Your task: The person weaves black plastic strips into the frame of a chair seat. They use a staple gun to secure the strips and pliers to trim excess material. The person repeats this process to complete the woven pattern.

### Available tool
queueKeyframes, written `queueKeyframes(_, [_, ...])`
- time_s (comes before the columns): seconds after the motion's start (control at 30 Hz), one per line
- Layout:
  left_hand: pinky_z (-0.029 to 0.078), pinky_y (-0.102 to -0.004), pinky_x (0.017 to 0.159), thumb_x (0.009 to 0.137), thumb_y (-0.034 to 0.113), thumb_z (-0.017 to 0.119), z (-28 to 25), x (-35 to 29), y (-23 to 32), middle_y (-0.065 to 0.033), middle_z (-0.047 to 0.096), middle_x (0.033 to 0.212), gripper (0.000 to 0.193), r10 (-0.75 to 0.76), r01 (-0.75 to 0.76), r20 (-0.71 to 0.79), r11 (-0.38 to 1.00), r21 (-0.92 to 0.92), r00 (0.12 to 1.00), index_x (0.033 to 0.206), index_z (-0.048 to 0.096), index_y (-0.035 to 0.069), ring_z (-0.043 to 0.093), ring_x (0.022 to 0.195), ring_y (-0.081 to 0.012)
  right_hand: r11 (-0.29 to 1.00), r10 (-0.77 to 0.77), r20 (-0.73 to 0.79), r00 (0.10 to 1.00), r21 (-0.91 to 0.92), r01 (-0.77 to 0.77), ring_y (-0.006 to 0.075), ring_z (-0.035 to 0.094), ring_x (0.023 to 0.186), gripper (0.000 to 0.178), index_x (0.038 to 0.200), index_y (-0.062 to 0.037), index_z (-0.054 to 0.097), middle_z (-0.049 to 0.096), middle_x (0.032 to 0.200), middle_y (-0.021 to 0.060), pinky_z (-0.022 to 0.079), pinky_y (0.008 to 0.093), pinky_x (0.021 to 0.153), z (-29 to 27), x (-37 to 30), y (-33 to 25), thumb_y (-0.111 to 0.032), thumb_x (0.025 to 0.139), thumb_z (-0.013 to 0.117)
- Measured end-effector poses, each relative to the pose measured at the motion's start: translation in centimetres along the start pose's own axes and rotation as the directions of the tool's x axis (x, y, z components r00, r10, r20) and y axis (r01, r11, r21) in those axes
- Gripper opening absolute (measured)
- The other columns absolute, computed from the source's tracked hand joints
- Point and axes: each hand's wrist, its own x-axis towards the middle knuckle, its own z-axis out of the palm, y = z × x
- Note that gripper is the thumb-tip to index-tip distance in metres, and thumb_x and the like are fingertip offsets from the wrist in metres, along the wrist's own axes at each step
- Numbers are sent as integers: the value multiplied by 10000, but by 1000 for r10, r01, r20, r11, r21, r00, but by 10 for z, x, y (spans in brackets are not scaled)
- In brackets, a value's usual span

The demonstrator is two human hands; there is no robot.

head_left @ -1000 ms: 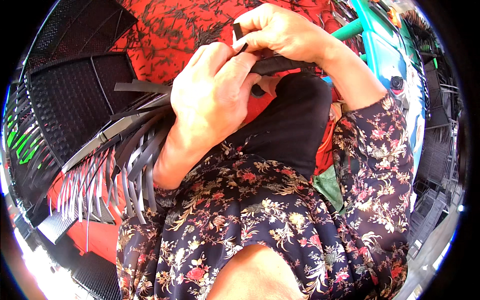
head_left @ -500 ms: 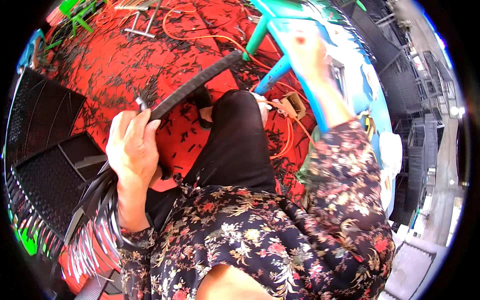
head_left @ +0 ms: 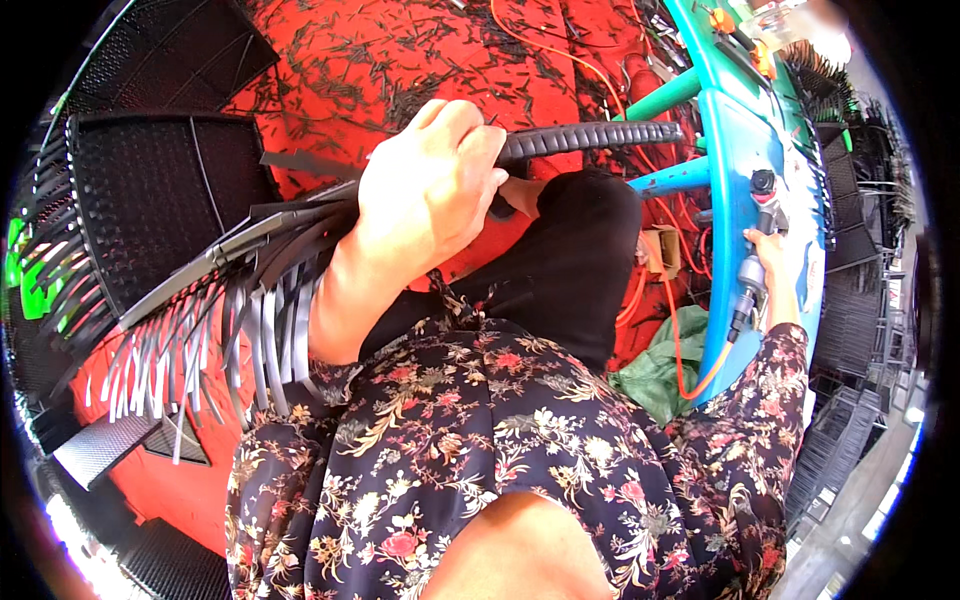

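their l hand [head_left: 432,185] is clamped on a blk bar [head_left: 595,138]. r hand [head_left: 778,258] is round a tool [head_left: 750,282] w/ orange hose [head_left: 716,370], over the blue table [head_left: 730,175].

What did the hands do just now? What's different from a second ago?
The right hand stopped pinching at the black bar and moved away to the right, over the blue table. It has now taken hold of the tool with the orange hose. The left hand stayed on the bar.
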Motion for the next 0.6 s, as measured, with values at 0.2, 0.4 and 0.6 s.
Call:
queueKeyframes(0.2, [507,-379,705,720,80,701,25,1,-12,-85,570,881,217,-8,8,-6,1000,27,1000,919,620,45,593,843,-287,994,-109,126,986,20,108,97,544,577,196,760,-35,660,600,665,18,422,287,537,-20,-12,1,-218,768,728])
queueKeyframes(0.4, [506,-386,711,724,102,702,22,10,-14,-79,570,823,202,-17,21,-63,998,61,998,903,616,66,600,839,-287,731,-373,107,922,646,221,109,555,596,223,967,-20,535,564,732,34,468,253,549,-52,-178,-103,-127,801,641])
queueKeyframes(0.6, [502,-398,705,729,131,706,31,14,-22,-84,571,796,195,8,-5,-107,999,35,994,871,587,70,605,819,-300,559,-629,289,722,813,163,147,567,551,214,738,4,582,587,641,71,475,273,550,-23,-273,-188,-166,647,675])
